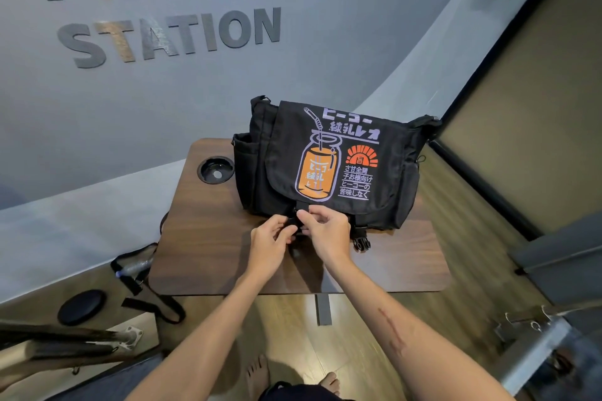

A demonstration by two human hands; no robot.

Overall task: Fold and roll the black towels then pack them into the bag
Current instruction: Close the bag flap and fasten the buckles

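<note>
A black messenger bag (329,163) with an orange bottle print and purple lettering stands on a small dark wooden table (208,238). Its flap lies down over the front. At the flap's lower left edge, my left hand (270,244) and my right hand (325,231) pinch a black strap buckle (298,225) from either side. A second buckle (361,242) hangs loose at the flap's lower right. No black towel shows anywhere; the bag's inside is hidden.
The table has a round cup hole (215,170) at its back left. On the floor to the left lie a black strap bag with a plastic bottle (136,267) and a round black pad (81,306). A grey wall stands behind, metal fittings at right.
</note>
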